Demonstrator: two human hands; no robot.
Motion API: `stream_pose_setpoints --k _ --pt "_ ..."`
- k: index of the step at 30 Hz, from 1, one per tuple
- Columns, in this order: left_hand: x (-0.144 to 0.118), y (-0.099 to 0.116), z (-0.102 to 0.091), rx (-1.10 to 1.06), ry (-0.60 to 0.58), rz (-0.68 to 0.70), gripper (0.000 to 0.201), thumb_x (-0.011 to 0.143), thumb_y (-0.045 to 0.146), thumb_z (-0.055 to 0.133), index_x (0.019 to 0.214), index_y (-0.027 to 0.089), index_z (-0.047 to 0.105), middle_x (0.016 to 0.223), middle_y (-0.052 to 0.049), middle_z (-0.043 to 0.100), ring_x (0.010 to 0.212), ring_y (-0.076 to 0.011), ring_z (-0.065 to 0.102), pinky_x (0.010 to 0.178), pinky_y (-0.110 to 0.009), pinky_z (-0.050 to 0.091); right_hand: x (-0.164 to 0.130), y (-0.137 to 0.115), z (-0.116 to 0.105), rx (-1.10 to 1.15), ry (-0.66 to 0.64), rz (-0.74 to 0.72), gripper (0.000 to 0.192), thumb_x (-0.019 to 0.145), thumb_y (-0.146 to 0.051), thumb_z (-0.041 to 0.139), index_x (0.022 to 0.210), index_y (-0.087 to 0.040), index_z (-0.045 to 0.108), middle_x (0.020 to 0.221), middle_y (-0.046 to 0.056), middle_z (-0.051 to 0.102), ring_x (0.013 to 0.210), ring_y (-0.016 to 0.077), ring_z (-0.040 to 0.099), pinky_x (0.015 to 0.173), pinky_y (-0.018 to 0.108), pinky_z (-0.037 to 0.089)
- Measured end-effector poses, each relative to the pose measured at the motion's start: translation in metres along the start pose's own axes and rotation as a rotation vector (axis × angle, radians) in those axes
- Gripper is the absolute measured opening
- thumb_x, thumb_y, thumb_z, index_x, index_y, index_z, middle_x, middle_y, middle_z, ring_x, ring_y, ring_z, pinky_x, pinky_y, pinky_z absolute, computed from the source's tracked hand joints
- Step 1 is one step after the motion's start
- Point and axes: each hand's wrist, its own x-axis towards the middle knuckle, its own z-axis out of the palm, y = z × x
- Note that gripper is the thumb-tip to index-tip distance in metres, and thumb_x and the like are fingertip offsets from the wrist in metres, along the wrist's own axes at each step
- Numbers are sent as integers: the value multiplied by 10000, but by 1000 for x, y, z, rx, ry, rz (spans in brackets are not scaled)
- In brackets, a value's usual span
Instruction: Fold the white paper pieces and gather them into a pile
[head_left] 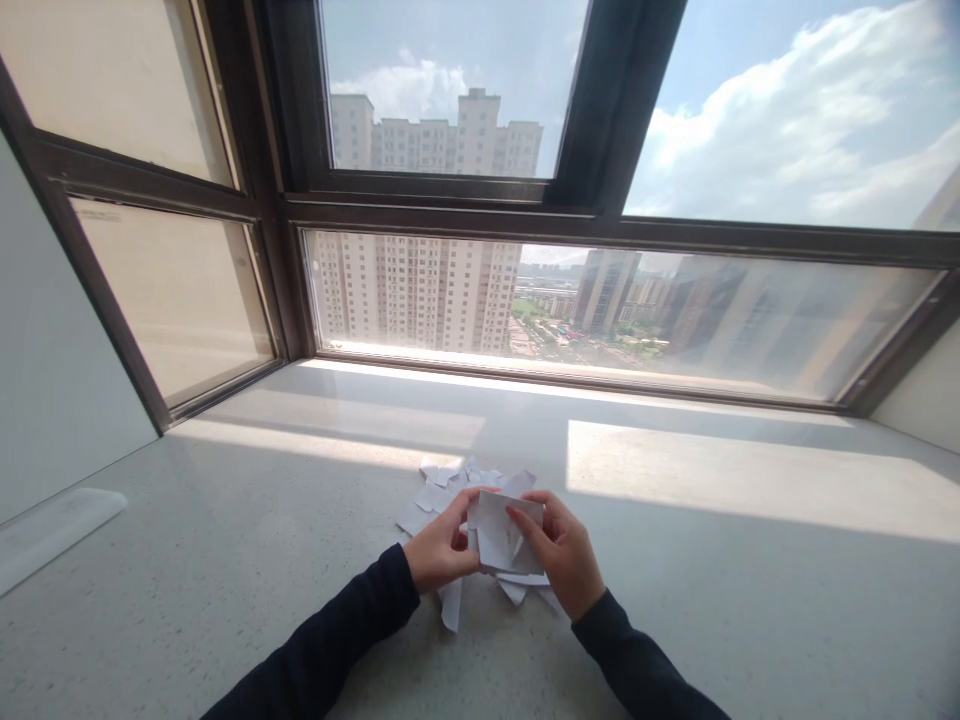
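Between my two hands is a small stack of white paper pieces (499,535), held over the sill. My left hand (444,545) grips its left side, fingers behind and thumb along the lower edge. On the right side my right hand (564,550) pinches the paper, with the thumb lying across its front. Torn scraps of white paper (439,495) lie in a loose pile beneath and behind my hands. One narrow strip (451,606) sticks out toward me below my left hand. The held paper and my hands hide the middle of the pile.
A pale speckled window sill (247,570) spreads around the pile, with sunlit patches toward the back. Dark-framed windows (465,215) close it off behind and at the left. At the far left lies a long white flat object (60,530).
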Motion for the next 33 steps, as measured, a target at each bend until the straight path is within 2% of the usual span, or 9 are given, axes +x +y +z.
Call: stream_pose_setpoints --k 6,10,13,16,19,23,28,30,33 --pt "-2 5 7 -22 23 -32 492 696 331 520 1133 200 338 953 -46 495 787 -154 496 670 -264 399 -3 5 4 -317 31 -92 272 716 -429 447 765 -177 540 520 -19 529 444 99 450 428 202 362" --pt "0 -1 8 -23 64 53 605 701 320 530 1210 213 223 961 -63 514 763 -140 518 675 -255 403 -3 0 4 -357 48 -143 270 724 -417 443 814 -181 537 557 -18 527 448 92 431 438 204 361" --pt "2 -1 2 29 210 127 667 708 272 520 1248 229 131 943 -60 537 714 -121 532 665 -253 417 5 8 -3 -321 172 -162 335 753 -422 388 966 -178 474 675 0 529 480 92 434 456 213 376" --pt "3 6 -14 185 426 189 442 707 219 483 1135 186 376 957 -57 547 772 -139 529 696 -256 417 17 30 -18 -428 285 -161 372 759 -446 349 971 -170 481 748 37 519 589 125 469 553 260 404" --pt "1 16 -31 340 632 198 268 694 196 447 940 145 540 931 -55 572 805 -164 525 686 -260 423 24 53 -30 -666 254 -106 406 707 -495 400 928 -177 523 791 64 521 689 177 481 641 332 382" --pt "-1 23 -47 343 801 202 286 672 214 453 929 141 555 933 -51 582 705 -148 543 593 -242 439 23 63 -30 -868 124 3 344 632 -497 491 817 -219 571 849 72 529 789 236 461 631 345 338" --pt "-2 24 -57 182 835 229 350 661 253 487 989 136 511 859 -39 581 660 -125 548 620 -254 458 21 57 -28 -851 101 56 224 670 -429 459 690 -230 561 807 28 547 779 216 462 640 336 302" --pt "-2 22 -60 183 832 225 385 655 258 501 1020 137 483 856 -40 572 681 -135 552 653 -282 462 21 56 -30 -837 145 76 221 686 -418 436 703 -229 549 811 28 546 778 216 462 638 339 299" --pt "0 13 -62 309 848 182 448 639 243 524 1068 143 440 916 -61 540 722 -154 544 686 -316 451 22 55 -34 -813 262 73 245 689 -404 427 806 -212 524 853 47 533 773 215 465 635 340 304"
